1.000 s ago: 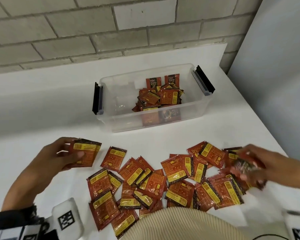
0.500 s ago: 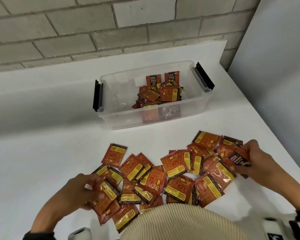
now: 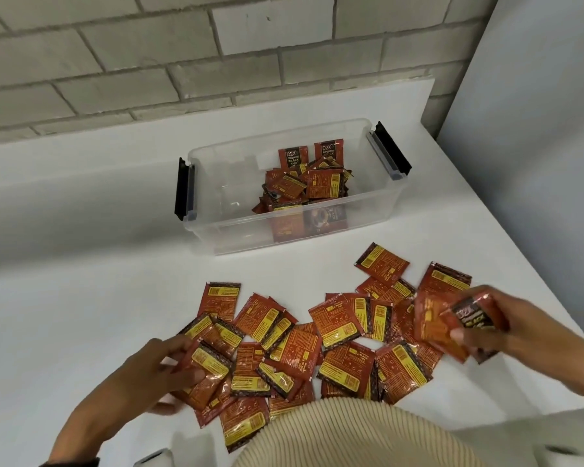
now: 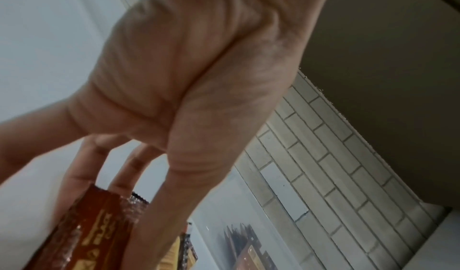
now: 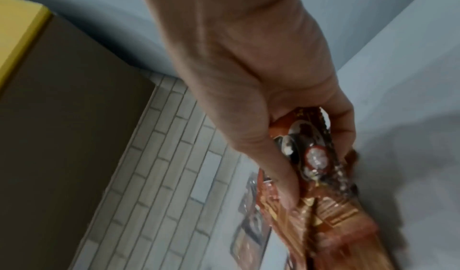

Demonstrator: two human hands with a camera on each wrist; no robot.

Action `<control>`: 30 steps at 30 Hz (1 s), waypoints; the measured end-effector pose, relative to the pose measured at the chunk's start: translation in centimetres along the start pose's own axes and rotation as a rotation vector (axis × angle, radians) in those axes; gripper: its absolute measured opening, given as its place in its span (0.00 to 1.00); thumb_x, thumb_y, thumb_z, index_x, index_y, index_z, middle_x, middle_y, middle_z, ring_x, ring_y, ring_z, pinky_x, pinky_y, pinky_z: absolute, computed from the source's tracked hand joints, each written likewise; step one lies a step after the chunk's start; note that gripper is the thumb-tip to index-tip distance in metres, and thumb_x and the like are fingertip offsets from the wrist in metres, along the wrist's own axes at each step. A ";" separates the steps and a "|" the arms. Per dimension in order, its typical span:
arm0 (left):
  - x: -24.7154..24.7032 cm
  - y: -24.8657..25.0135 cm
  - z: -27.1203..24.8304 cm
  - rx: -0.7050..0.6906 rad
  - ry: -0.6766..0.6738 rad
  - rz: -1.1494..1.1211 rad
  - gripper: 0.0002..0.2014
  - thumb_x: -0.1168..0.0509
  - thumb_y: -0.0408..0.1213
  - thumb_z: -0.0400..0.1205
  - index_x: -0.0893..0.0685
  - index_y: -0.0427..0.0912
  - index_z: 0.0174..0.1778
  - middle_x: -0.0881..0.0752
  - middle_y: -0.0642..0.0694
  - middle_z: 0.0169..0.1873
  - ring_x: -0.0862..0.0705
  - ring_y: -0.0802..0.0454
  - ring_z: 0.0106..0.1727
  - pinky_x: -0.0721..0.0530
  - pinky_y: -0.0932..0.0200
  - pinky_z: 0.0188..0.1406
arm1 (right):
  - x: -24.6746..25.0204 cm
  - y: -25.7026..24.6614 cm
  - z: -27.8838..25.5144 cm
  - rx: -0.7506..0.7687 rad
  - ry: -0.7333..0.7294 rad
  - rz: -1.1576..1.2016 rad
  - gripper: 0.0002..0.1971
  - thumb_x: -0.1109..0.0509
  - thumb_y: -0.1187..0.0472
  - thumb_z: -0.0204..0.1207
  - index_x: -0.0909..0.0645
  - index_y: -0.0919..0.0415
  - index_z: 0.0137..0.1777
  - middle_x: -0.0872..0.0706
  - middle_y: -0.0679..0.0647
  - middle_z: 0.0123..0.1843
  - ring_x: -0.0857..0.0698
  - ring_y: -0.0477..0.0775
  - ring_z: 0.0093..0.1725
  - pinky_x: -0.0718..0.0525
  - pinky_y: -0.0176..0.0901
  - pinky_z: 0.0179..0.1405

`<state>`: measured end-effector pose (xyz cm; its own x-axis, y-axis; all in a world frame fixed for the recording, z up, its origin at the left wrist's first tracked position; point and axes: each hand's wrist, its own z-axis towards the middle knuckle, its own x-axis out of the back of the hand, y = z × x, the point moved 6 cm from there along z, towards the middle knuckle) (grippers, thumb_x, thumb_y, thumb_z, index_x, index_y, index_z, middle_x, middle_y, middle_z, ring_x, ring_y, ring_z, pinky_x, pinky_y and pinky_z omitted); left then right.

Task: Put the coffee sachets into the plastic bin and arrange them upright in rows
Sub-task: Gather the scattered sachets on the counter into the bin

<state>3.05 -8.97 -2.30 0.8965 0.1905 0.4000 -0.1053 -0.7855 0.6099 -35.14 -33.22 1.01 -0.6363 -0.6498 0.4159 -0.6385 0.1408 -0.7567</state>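
Several red and yellow coffee sachets (image 3: 338, 328) lie scattered on the white table's near side. The clear plastic bin (image 3: 368, 210) with black latches stands behind them, with a loose heap of sachets (image 3: 304, 183) in its right half, two of them upright at the back. My left hand (image 3: 169, 365) grips a small stack of sachets (image 3: 206, 369) at the pile's left end; the same stack (image 4: 92, 233) shows under the fingers in the left wrist view. My right hand (image 3: 479, 328) pinches a bunch of sachets (image 3: 452, 321) at the pile's right end, seen close as a bunch (image 5: 306, 156).
A grey brick wall (image 3: 216, 62) runs behind the table, and a pale panel (image 3: 536, 163) closes off the right side. The table's right edge (image 3: 553, 298) passes just beyond my right hand. My cream ribbed top (image 3: 351, 436) hides the nearest sachets.
My left hand came down from the pile's far left to its near left corner with its stack. My right hand gathered sachets and lifted them a little at the right end.
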 end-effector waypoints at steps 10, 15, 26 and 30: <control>-1.0 0.2 1.0 -0.038 0.045 -0.014 0.21 0.22 0.28 0.70 0.17 0.50 0.55 0.20 0.41 0.57 0.12 0.44 0.52 0.10 0.44 0.45 | -4.2 1.3 2.1 -0.024 0.045 -0.386 0.28 0.17 0.54 0.64 0.32 0.50 0.56 0.28 0.48 0.57 0.23 0.49 0.56 0.16 0.41 0.52; -0.9 1.3 1.7 -0.121 0.055 0.026 0.25 0.22 0.34 0.72 0.20 0.57 0.62 0.12 0.50 0.54 0.13 0.51 0.53 0.12 0.47 0.52 | -3.3 0.2 2.2 -0.011 0.038 -0.280 0.21 0.21 0.61 0.69 0.34 0.51 0.47 0.20 0.42 0.47 0.17 0.42 0.42 0.22 0.31 0.32; 0.0 3.7 2.7 -0.186 -0.001 -0.016 0.18 0.26 0.25 0.73 0.19 0.40 0.57 0.09 0.41 0.44 0.10 0.44 0.47 0.12 0.47 0.46 | -0.5 -4.4 5.2 0.078 0.057 -0.015 0.17 0.21 0.66 0.68 0.21 0.57 0.54 0.10 0.59 0.41 0.13 0.57 0.35 0.15 0.47 0.35; 1.0 5.4 4.1 -0.225 0.097 0.049 0.14 0.21 0.38 0.72 0.16 0.43 0.50 0.11 0.44 0.44 0.12 0.47 0.48 0.14 0.48 0.52 | -2.2 -5.5 8.4 0.066 0.007 -0.204 0.20 0.20 0.58 0.69 0.25 0.55 0.57 0.12 0.50 0.44 0.13 0.48 0.42 0.17 0.40 0.41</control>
<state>5.16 -15.41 -1.44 0.8438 0.2190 0.4900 -0.2509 -0.6461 0.7208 -26.57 -38.82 0.04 -0.5000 -0.6548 0.5668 -0.7246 -0.0422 -0.6879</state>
